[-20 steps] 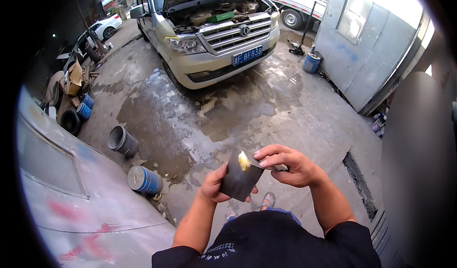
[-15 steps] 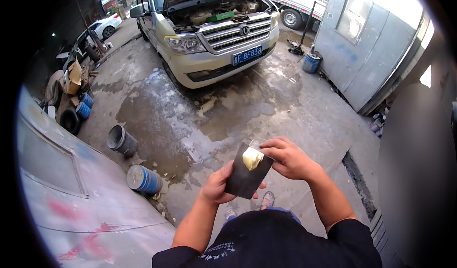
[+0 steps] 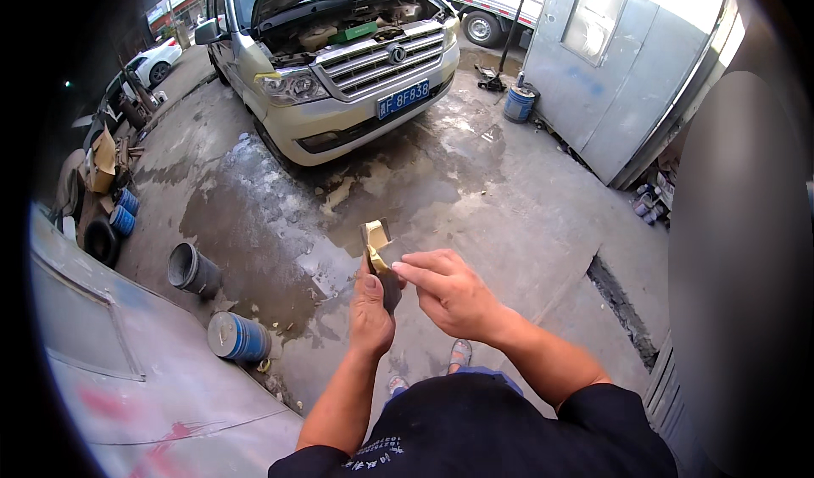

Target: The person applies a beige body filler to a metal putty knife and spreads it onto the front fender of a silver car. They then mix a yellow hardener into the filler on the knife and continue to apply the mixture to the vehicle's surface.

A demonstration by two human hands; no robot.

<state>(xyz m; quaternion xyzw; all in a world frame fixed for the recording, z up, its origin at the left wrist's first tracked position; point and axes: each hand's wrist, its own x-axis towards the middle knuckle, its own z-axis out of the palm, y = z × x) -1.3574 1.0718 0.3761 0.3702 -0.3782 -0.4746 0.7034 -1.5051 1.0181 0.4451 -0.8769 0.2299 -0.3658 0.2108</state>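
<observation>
My left hand (image 3: 370, 318) is wrapped around a dark flat board (image 3: 390, 291), thumb near its lower part; the board is tilted nearly edge-on. A smear of pale yellow putty (image 3: 376, 236) sits at its upper end. My right hand (image 3: 456, 293) is beside it, fingers pinched together by the putty, on a thin greyish scraper blade (image 3: 393, 252) that is mostly hard to make out. Both hands are held in front of my body, above the concrete floor.
Ahead stands a pale van (image 3: 339, 96) with its hood up. A grey bucket (image 3: 193, 270) and a blue-and-white pail (image 3: 239, 336) stand at left beside a painted panel (image 3: 153, 393). Another blue pail (image 3: 519, 103) is near the grey door (image 3: 623, 71). A floor gap (image 3: 623, 308) runs at right.
The board has turned from facing up to nearly edge-on. Both hands have shifted left in view, the right fingers staying close to the putty, which now lies smeared near the board's upper end.
</observation>
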